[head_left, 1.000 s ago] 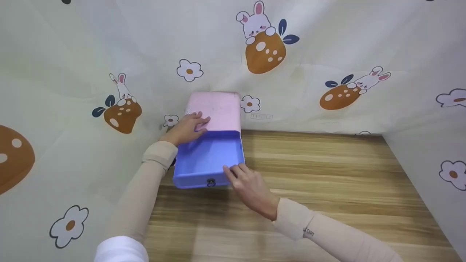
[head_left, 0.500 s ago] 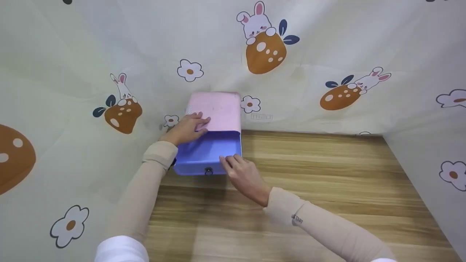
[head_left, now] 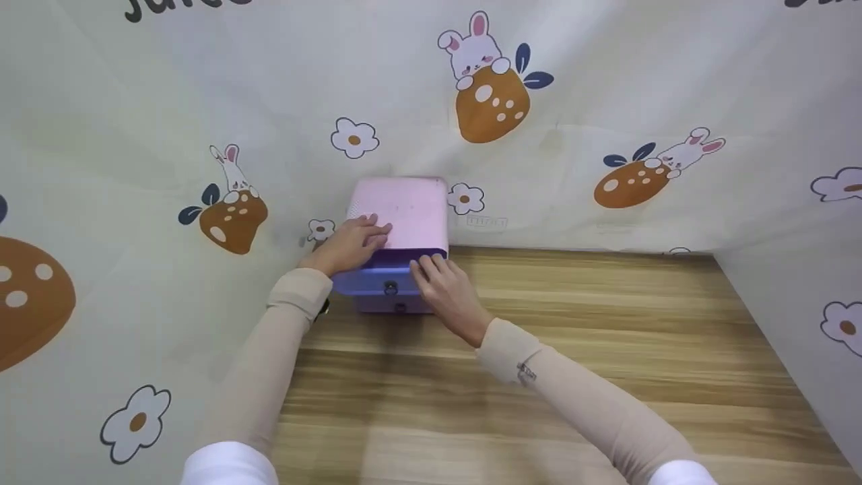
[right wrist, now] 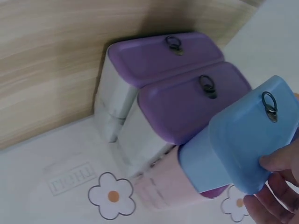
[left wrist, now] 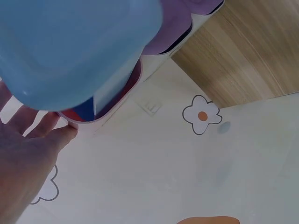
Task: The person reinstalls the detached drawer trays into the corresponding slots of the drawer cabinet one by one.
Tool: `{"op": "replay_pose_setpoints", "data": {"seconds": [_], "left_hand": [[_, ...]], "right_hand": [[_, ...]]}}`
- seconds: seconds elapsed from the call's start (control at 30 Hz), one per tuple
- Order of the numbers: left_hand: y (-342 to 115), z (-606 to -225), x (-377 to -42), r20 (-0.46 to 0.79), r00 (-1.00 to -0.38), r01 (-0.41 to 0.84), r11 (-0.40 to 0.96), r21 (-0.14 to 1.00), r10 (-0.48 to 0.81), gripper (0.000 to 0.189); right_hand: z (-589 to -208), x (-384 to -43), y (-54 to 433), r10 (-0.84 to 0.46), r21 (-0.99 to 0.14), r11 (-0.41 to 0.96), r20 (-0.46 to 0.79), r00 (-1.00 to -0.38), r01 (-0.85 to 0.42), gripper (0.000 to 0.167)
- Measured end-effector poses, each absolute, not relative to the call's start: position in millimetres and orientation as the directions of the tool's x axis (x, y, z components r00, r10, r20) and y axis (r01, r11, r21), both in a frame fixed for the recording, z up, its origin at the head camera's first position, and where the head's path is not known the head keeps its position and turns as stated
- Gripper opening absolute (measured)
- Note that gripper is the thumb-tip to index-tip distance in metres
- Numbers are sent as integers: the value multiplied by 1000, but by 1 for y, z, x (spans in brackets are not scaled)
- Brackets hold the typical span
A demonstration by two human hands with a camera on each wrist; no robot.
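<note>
A small chest of stacked drawers stands against the cloth backdrop, its top case pink (head_left: 411, 209). The blue top drawer (head_left: 369, 281) juts a short way out of it, with a dark ring pull (right wrist: 269, 107) on its front. My left hand (head_left: 350, 244) rests on the pink top at its left front, fingers spread. With thumb on the drawer front and fingers behind its edge, my right hand (head_left: 452, 296) pinches the blue drawer's right front corner. Below, two purple drawers (right wrist: 168, 58) with ring pulls sit flush in their cases, shown in the right wrist view.
A wood-grain surface (head_left: 572, 350) lies under the chest and spreads to the right and front. Pale cloth (head_left: 404, 81) printed with rabbits, strawberries and flowers rises behind and on both sides. The chest stands close to the left cloth wall.
The blue drawer has slid back into the pink case, my right hand moving away from me with it. A purple drawer front below now shows. My left hand has stayed on the case top.
</note>
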State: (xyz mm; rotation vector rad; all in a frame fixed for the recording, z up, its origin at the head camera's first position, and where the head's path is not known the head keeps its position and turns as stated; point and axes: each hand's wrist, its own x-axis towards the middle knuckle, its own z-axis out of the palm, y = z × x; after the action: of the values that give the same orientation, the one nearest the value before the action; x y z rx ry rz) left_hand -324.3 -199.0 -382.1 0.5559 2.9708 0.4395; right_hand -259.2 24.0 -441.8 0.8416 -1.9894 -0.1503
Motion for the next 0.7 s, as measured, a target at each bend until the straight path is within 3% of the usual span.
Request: {"op": "replay_pose_setpoints", "data": {"seconds": [0.23,0.7], "left_hand": [[-199,-383,-323,-50,-933,326,896,301,356,48],[-196,-382,-322,-32,-942,306,898,316,333,48]], "right_hand": [[-444,-278,22,-593,412,773,740,-317,-483,25],[-441,-298,16,-564,386,802,741,-366,-455,12]]}}
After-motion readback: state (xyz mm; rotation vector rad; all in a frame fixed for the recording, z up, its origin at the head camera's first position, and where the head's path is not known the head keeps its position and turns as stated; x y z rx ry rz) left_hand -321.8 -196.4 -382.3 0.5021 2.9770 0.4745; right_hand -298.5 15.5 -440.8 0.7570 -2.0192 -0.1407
